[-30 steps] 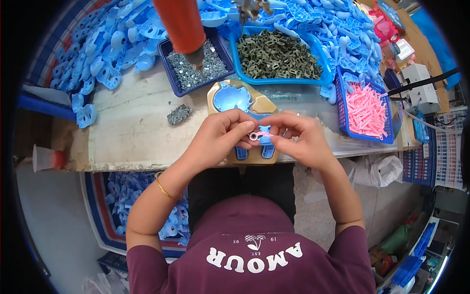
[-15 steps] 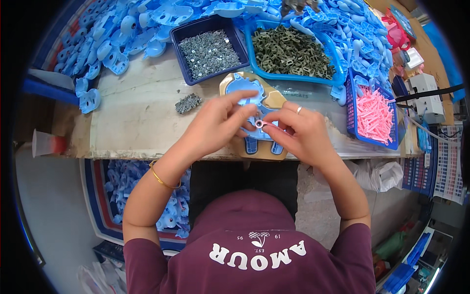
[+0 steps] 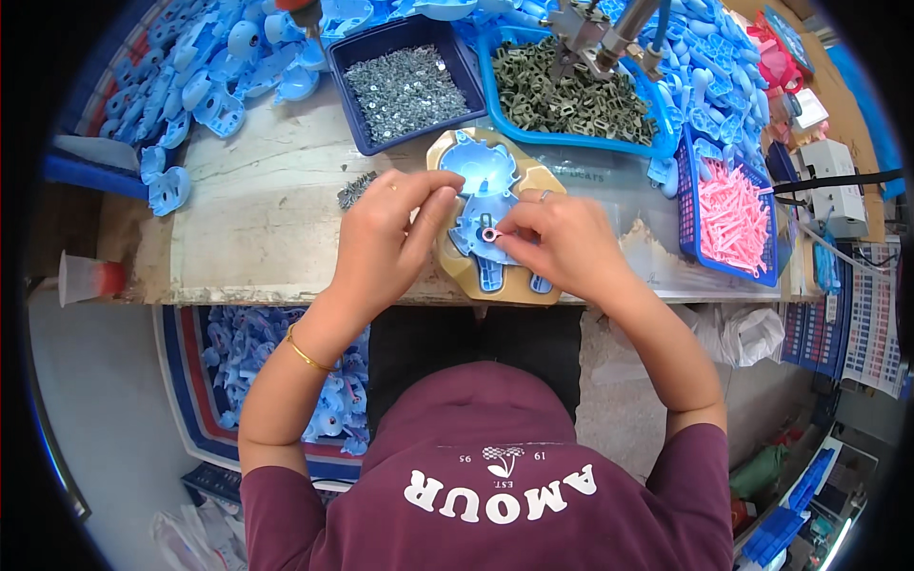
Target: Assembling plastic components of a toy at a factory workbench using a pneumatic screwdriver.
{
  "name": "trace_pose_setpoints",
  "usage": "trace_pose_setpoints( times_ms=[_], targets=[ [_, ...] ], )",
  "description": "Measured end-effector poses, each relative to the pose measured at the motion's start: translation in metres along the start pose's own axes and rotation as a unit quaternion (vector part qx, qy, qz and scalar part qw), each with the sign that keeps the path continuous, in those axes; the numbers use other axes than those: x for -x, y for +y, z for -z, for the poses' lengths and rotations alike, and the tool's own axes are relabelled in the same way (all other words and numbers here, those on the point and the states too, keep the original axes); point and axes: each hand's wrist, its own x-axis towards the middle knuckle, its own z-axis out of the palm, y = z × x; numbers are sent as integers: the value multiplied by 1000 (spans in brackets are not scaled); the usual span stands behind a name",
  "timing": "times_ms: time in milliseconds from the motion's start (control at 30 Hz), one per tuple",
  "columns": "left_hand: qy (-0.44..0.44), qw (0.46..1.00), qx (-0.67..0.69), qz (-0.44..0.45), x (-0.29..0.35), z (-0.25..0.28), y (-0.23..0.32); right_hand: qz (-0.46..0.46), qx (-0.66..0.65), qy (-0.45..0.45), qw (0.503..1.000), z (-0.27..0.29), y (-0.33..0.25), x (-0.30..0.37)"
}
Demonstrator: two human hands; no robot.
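A light blue plastic bear-shaped half shell (image 3: 466,164) lies hollow side up in a tan shaped holder (image 3: 538,176) at the table's front edge. My right hand (image 3: 562,238) pinches a pink plastic stick with a ringed end (image 3: 489,234), its ring over the shell's body. Close to that ring, a small dark part sits inside the shell. My left hand (image 3: 390,233) is at the holder's left side, thumb and index tips brought together beside the shell's head; anything between them is too small to make out.
Beyond the holder stand a dark blue tray of small screws (image 3: 358,128) and a light blue tray of dark green links (image 3: 533,141). A blue basket of pink sticks (image 3: 693,224) is at right. Metal tooling (image 3: 595,43) hangs overhead. Blue shells (image 3: 219,109) heap behind.
My left hand has drawn back to the left, uncovering the shell. My right hand has shifted slightly left with the pink stick. More of the overhead metal tooling shows.
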Motion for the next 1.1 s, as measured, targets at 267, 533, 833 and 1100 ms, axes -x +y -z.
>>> trace_pose_setpoints(
  times_ms=[267, 533, 833, 1100],
  targets=[
    [-38, 984, -75, -160, 6, -8, -4, 24, 39, -48, 998, 5, 1, -15],
    [-130, 941, -191, -246, 16, -5, -2, 11, 29, -52, 998, 4, 2, -16],
    [-146, 958, -138, -204, 10, -3, -7, 12, 24, -75, 997, 6, 6, -20],
    [-151, 942, -187, -233, 16, -6, -3, 73, 49, -98, 991, 10, 9, -18]
  ],
)
